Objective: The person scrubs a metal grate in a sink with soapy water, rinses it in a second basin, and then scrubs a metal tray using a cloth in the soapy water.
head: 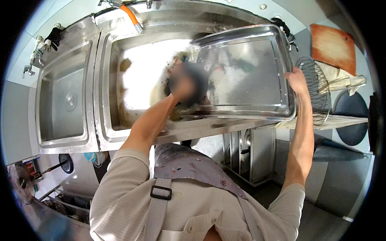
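A large rectangular stainless steel tray [253,75] lies tilted over the right part of a steel sink basin [103,105]. My right hand [297,79] grips the tray's right rim, thumb on the inner side. Near the tray's left end is my left hand [182,89], reaching into the basin; a round blurred patch covers most of it, so its fingers and anything in them are hidden. Bright glare fills the basin's left part, with brownish patches along its wall. Behind the basin, an orange hose with a metal end [129,16] hangs from a faucet.
To the left is a second sink basin [87,105]. Taps [28,70] and black gloves [54,37] are on the back wall at left. At right stand a wire basket [316,90], a cutting board [333,48], cloths [337,79] and dark round discs [351,104].
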Motion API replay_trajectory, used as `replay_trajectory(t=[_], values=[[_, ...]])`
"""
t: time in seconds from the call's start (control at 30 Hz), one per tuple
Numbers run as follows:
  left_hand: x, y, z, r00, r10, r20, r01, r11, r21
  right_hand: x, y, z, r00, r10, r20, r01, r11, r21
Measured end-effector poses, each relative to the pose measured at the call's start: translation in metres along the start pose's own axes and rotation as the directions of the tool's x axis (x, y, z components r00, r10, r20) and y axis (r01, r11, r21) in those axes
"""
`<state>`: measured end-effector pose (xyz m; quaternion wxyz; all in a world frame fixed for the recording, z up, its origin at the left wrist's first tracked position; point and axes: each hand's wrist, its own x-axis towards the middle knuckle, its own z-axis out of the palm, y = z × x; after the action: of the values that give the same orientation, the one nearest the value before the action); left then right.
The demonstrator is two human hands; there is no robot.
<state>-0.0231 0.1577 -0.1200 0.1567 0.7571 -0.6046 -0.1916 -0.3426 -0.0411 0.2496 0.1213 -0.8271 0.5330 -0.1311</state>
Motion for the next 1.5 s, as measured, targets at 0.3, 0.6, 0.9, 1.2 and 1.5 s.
replay_trajectory(t=[0.3,0.6,0.9,1.2,1.5], values=[[-0.078,0.097,-0.035,0.678,0.645,-0.354,-0.666,0.742,0.075,0.002,0.02,-0.003,0.994,0.06,0.088,-0.064,0.997,0.038],[-0.093,0.016,-0.028,0.553,0.812,0.185,-0.823,0.497,0.276,0.01,0.014,0.003,1.0,-0.013,0.007,0.013,0.997,-0.077],[-0.105,-0.039,-0.032,0.808,0.449,0.382,-0.43,0.892,-0.139,0.004,-0.001,-0.011,0.99,0.106,0.088,-0.107,0.994,0.01],[-0.097,-0.04,-0.029,0.996,-0.079,0.045,0.086,0.98,-0.181,-0.012,-0.017,-0.07,0.991,0.053,0.122,-0.069,0.989,0.133],[-0.014,-0.027,-0.055,0.875,-0.482,0.037,0.409,0.698,-0.588,-0.016,0.01,-0.084,0.997,-0.074,0.011,0.071,0.983,0.171]])
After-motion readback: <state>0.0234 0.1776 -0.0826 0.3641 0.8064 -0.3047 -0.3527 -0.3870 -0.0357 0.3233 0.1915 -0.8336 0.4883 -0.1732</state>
